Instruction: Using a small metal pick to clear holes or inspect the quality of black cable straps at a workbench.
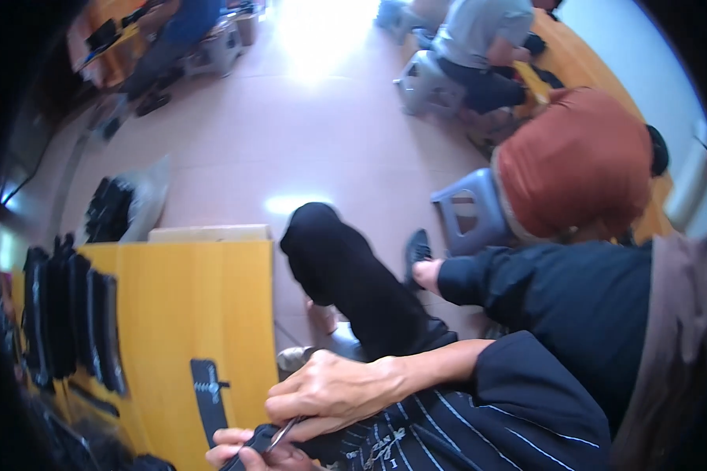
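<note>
I see my right hand [334, 392] closed around a thin metal tool [284, 432], whose tip meets a small dark piece [251, 443] that my left hand [239, 454] grips from below, at the bottom edge of the view. Both hands sit just beside the yellow desk [181, 314]. A flat black strip [210, 396] lies on the desk near them, and a row of black pieces [71, 314] stands further left. A person in an orange head cover [577, 161] sits at my right.
</note>
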The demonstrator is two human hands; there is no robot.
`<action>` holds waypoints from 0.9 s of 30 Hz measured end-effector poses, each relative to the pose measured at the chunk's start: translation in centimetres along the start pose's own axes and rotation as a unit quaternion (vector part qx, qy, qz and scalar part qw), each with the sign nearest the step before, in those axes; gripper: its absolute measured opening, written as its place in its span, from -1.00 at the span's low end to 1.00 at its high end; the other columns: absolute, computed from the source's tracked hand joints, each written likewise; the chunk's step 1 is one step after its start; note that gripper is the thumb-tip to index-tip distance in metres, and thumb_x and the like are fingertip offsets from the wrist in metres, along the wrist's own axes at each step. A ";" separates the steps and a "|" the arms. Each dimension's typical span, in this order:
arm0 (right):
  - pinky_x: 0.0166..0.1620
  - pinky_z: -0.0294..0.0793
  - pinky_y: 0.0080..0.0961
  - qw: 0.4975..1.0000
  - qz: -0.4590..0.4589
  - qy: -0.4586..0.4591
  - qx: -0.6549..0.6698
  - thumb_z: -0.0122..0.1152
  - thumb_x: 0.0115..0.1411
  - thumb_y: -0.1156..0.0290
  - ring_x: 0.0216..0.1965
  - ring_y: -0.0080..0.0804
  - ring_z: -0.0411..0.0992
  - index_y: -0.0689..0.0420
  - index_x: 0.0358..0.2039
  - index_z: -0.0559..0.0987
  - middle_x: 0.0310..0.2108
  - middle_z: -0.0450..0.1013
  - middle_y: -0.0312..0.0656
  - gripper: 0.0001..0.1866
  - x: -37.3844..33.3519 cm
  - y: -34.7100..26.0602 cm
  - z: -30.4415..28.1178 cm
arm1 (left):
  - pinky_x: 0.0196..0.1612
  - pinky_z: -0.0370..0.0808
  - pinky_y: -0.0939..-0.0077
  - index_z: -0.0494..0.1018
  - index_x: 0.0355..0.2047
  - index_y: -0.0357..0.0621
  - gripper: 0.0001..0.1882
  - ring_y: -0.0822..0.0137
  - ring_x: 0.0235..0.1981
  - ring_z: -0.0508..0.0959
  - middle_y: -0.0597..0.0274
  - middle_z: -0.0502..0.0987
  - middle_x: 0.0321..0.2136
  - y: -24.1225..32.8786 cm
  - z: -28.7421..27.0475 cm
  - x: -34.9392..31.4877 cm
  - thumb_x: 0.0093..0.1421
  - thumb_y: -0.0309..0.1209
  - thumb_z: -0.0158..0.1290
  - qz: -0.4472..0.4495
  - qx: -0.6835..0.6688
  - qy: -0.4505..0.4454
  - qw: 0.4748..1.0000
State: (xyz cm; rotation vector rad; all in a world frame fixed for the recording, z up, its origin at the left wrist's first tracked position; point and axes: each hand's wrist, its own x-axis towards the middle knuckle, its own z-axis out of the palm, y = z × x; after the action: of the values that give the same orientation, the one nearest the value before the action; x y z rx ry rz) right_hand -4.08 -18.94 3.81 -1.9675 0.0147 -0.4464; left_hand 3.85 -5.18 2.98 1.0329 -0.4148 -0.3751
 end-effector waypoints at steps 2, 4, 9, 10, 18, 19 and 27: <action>-0.62 0.33 -0.44 0.999 -0.001 0.030 -0.010 0.18 0.17 0.24 -0.63 -0.29 0.39 0.16 -0.50 0.38 -0.63 0.31 -0.22 -0.72 -0.3 -0.1 0.2 | -0.40 0.25 0.47 0.18 -0.29 -0.24 -0.70 0.39 -0.46 0.29 0.19 0.28 -0.47 0.2 1.3 0.2 0.12 -0.30 -0.03 0.030 0.188 0.098 0.977; -0.63 0.31 -0.45 0.999 -0.011 0.044 -0.020 0.17 0.20 0.19 -0.64 -0.34 0.39 0.16 -0.50 0.39 -0.65 0.33 -0.21 -0.69 -0.3 -0.1 0.4 | -0.39 0.25 0.46 0.21 -0.33 -0.24 -0.75 0.38 -0.46 0.29 0.21 0.29 -0.46 -0.3 1.7 0.7 0.12 -0.33 -0.03 0.071 0.160 0.129 0.976; -0.60 0.26 -0.46 0.996 0.070 0.008 0.058 0.15 0.22 0.11 -0.64 -0.43 0.37 0.16 -0.50 0.41 -0.68 0.34 -0.20 -0.64 -0.3 0.2 0.5 | -0.32 0.30 0.48 0.20 -0.28 -0.18 -0.79 0.34 -0.39 0.31 0.20 0.28 -0.45 0.4 1.3 0.2 0.17 -0.38 -0.05 -0.020 0.113 0.087 0.990; -0.59 0.23 -0.46 0.988 0.116 -0.014 0.099 0.15 0.21 0.10 -0.64 -0.44 0.36 0.16 -0.50 0.42 -0.69 0.34 -0.20 -0.63 -0.2 0.2 0.4 | -0.39 0.33 0.48 0.21 -0.26 -0.17 -0.76 0.34 -0.45 0.33 0.19 0.29 -0.45 0.4 0.9 0.2 0.20 -0.30 -0.03 -0.019 0.120 0.056 0.991; -0.64 -0.02 -0.74 0.653 0.356 -0.132 0.655 0.16 0.24 0.09 -0.74 -0.73 0.14 0.15 -0.45 0.49 -0.68 0.34 -0.39 -0.64 0.1 1.7 1.7 | -0.52 0.37 0.57 0.25 -0.27 -0.18 -0.62 0.34 -0.54 0.38 0.09 0.35 -0.40 0.0 -1.3 -0.7 0.21 -0.12 0.06 0.032 0.097 -0.037 0.994; -0.65 0.04 -0.68 0.674 0.359 -0.132 0.632 0.13 0.26 0.12 -0.72 -0.67 0.19 0.16 -0.47 0.47 -0.67 0.35 -0.33 -0.65 0.1 1.6 1.6 | -0.48 0.38 0.56 0.26 -0.28 -0.19 -0.62 0.32 -0.49 0.39 0.09 0.35 -0.40 -0.2 -0.9 -0.6 0.21 -0.12 0.06 0.071 0.136 -0.019 0.988; -0.54 0.23 -0.45 0.998 0.056 -0.015 -0.007 0.04 0.27 0.12 -0.65 -0.40 0.31 0.20 -0.47 0.42 -0.67 0.31 -0.18 -0.63 -0.6 0.2 1.4 | -0.32 0.44 0.50 0.27 -0.17 -0.23 -0.59 0.25 -0.35 0.43 0.04 0.37 -0.32 -1.2 -1.6 -1.4 0.25 -0.13 0.04 0.019 0.094 0.005 0.995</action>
State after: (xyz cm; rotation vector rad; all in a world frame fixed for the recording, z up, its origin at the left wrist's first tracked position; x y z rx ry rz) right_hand -4.11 -17.67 2.96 -1.9748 0.1090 -0.3434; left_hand 3.26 -3.87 1.05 1.2069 -0.4665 -0.3010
